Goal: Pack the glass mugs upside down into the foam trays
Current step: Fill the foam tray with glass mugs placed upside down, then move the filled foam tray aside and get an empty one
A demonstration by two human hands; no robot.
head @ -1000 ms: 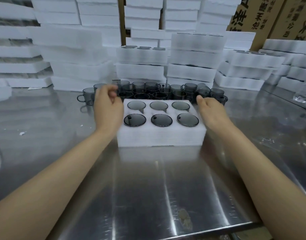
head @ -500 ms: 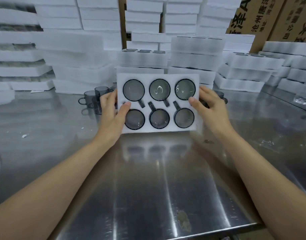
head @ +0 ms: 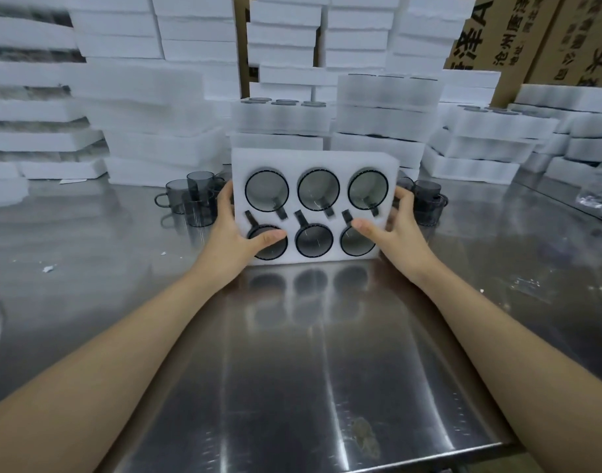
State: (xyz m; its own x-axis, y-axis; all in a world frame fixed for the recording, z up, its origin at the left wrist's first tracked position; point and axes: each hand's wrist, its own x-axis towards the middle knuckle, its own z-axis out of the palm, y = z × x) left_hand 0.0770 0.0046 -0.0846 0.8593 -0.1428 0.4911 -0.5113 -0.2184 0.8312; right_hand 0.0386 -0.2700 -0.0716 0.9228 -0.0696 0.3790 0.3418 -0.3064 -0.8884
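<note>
I have the foam tray (head: 313, 158) stood on its long edge on the steel table (head: 292, 370), face toward me, with six glass mugs (head: 318, 189) seated in its pockets. As I judge it, the danger is that only the foam's hold keeps them in. A loose pocket could let a mug slide forward onto the steel. A careless swing could also strike the loose mugs at left (head: 193, 199) or those at right (head: 425, 203), which stand just behind my knuckles. My left hand (head: 231, 230) grips the tray's left edge, fingers (head: 226, 199) wrapped behind and thumb laid over the lower-left mug. My right hand (head: 400, 230) clamps the right edge the same way, thumb pressing the foam just beside the lower-right mug.
</note>
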